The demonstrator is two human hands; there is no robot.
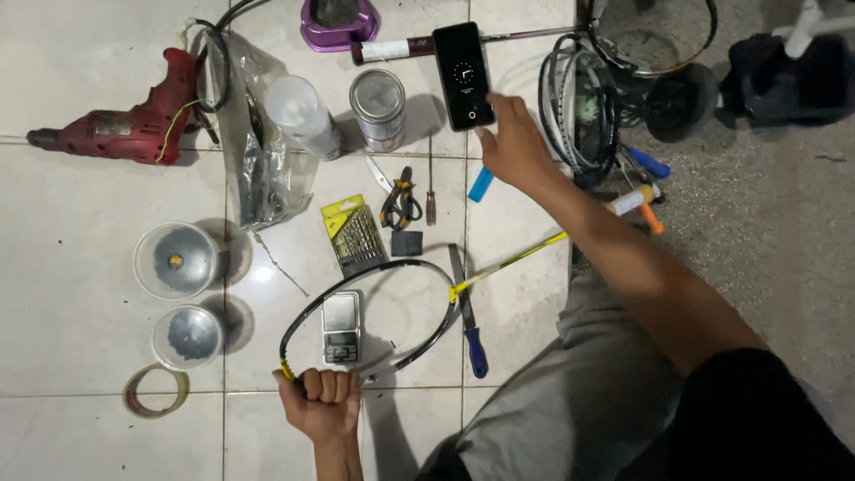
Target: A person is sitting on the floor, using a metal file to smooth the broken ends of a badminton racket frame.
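Red drill [125,120], purple bowl [338,22], black phone [463,76], yellow-shafted black racket frame [378,312].

Bare hands [325,401] and forearms, black short sleeve, light grey trousers.
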